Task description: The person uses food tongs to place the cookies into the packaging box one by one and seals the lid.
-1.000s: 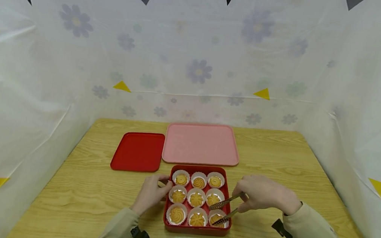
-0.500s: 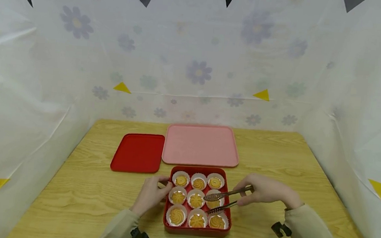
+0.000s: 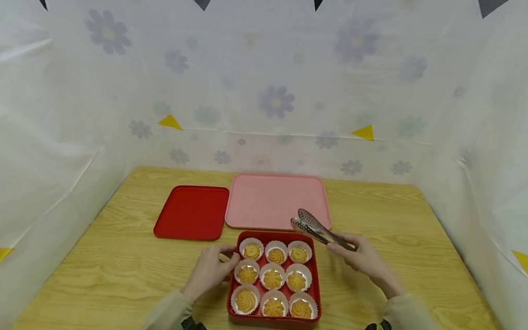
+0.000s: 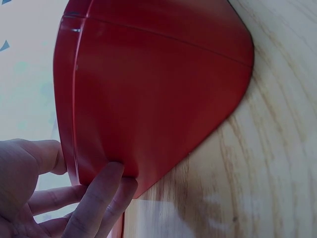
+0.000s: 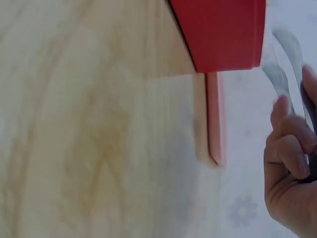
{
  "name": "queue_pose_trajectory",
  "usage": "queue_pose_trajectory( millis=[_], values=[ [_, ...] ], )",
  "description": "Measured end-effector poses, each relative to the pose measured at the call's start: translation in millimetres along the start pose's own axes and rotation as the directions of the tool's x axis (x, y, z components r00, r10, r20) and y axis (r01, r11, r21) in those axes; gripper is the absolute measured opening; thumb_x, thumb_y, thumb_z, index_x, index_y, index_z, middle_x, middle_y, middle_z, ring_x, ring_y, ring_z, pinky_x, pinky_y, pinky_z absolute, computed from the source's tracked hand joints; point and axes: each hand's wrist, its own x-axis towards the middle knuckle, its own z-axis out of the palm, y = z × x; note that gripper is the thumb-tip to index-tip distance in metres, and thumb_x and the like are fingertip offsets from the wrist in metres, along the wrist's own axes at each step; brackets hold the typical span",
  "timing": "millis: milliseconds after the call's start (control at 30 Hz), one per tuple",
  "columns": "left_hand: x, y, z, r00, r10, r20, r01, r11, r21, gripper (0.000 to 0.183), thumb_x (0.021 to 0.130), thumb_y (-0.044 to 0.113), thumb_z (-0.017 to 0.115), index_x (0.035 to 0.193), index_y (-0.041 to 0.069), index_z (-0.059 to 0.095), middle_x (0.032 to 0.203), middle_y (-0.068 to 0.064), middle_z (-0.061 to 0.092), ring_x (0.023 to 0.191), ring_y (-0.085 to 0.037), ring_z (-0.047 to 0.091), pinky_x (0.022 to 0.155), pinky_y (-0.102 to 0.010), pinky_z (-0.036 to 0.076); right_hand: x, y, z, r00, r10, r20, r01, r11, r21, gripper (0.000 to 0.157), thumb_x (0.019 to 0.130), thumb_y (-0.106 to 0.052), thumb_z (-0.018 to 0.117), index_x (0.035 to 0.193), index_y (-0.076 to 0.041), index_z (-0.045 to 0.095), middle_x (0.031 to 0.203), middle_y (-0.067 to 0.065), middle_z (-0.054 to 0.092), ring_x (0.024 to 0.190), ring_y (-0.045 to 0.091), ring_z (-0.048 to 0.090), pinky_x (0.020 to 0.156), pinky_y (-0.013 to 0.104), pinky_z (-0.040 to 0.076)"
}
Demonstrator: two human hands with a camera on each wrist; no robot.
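Note:
A red box (image 3: 272, 320) holds rows of piped cookies (image 3: 273, 278) in white paper cups. My left hand (image 3: 210, 269) rests at its left wall; in the left wrist view, fingertips (image 4: 117, 171) lie on the box's outer side and the thumb touches near the rim. Above the box's back right corner, my right hand (image 3: 363, 257) grips metal tongs (image 3: 319, 230) with perforated ends, their tips apart with no cookie between them. The right wrist view shows the right hand's curled fingers (image 5: 292, 153) and the blurred tongs at the right edge.
A pink tray (image 3: 275, 202) lies behind the box, partly behind the tong tips. To its left is a flat red tray or lid (image 3: 191, 212). Both lie on a wooden table (image 3: 108, 272) enclosed by pale sheets with flowers (image 3: 276, 101).
My right hand has lifted the tongs from among the cookies, moving them back and up, over the pink tray's near edge. My left hand stays at the box; the cookies remain in their cups.

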Motion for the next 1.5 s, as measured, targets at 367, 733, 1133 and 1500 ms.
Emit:
queue_pose_trajectory(
  millis=[367,733,1133,1500],
  values=[
    [-0.1,0.6,-0.8,1.0,0.011,0.002,-0.011,1.0,-0.001,0.029,0.093,0.013,0.065,0.114,-0.005,0.071,0.096,-0.014,0.074,0.075,-0.015,0.068,0.064,-0.023,0.056,2.4,9.0,12.2,0.961,-0.049,-0.271,0.068,0.996,0.063,0.06,0.104,-0.028,0.055,0.151,0.004,0.037,0.075,0.0,0.048,0.048,0.004,0.036,0.044,0.025,0.037],
    [0.2,-0.4,-0.8,1.0,0.02,0.01,-0.02,1.0,-0.019,0.03,0.093,0.012,0.064,0.115,-0.006,0.071,0.095,-0.016,0.074,0.072,-0.014,0.069,0.06,-0.021,0.055,5.0,14.0,14.0,0.927,-0.025,-0.375,0.002,0.998,-0.062,0.038,0.107,-0.017,0.045,0.135,0.01,0.043,0.081,0.014,0.056,0.046,0.001,0.039,0.043,0.021,0.036],
    [0.8,-2.1,0.3,1.0,0.028,0.009,-0.028,0.999,-0.017,0.029,0.093,0.012,0.065,0.115,-0.006,0.071,0.095,-0.015,0.073,0.071,-0.014,0.068,0.06,-0.021,0.055,1.4,16.3,7.7,0.938,0.077,-0.337,-0.127,0.983,-0.129,0.036,0.107,-0.017,0.043,0.126,0.014,0.042,0.115,0.029,0.052,0.066,0.011,0.044,0.058,0.024,0.04],
    [1.1,-2.1,0.6,1.0,0.022,0.005,-0.022,1.0,-0.019,0.028,0.093,0.012,0.065,0.114,-0.005,0.071,0.095,-0.015,0.073,0.073,-0.016,0.069,0.061,-0.02,0.055,1.3,24.2,2.5,0.953,0.081,-0.293,-0.125,0.983,-0.132,0.025,0.105,-0.014,0.048,0.109,0.011,0.045,0.094,0.02,0.059,0.055,0.009,0.048,0.049,0.024,0.043]
  ],
)
